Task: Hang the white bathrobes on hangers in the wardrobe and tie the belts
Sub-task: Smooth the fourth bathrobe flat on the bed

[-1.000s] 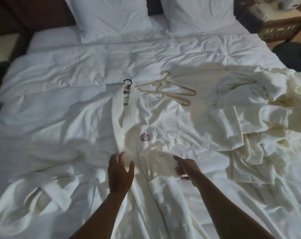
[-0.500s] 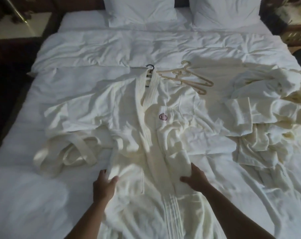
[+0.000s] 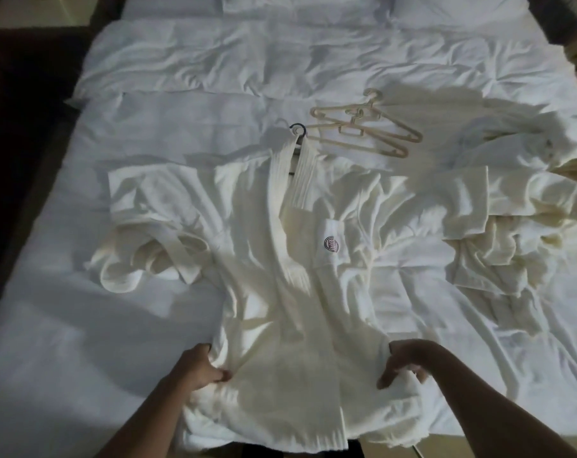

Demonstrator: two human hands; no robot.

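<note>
1. Across the bed (image 3: 65, 325), the white bathrobe (image 3: 280, 309) now lies flatter and more spread than half a second ago; both hands have slid down to its lower sides.
2. At 7 o'clock, the left hand (image 3: 197, 368) grips the robe's left side, fingers curled into cloth.
3. Centre: robe face up, lapels crossed, round logo (image 3: 331, 243) on the chest, dark hanger hook (image 3: 297, 128) at the collar; belt (image 3: 151, 259) looped at 9 o'clock.
4. At 5 o'clock, the right hand (image 3: 409, 361) pinches the right side.
5. At 1 o'clock, beige hangers (image 3: 363, 130); at 3 o'clock, more crumpled bathrobes (image 3: 512, 226).

A wide bed (image 3: 181, 325) in rumpled white bedding is filling the room, with pillows (image 3: 307, 3) lying at its head. Dim light is casting soft shadows, and dark floor (image 3: 12, 160) is showing alongside.
</note>
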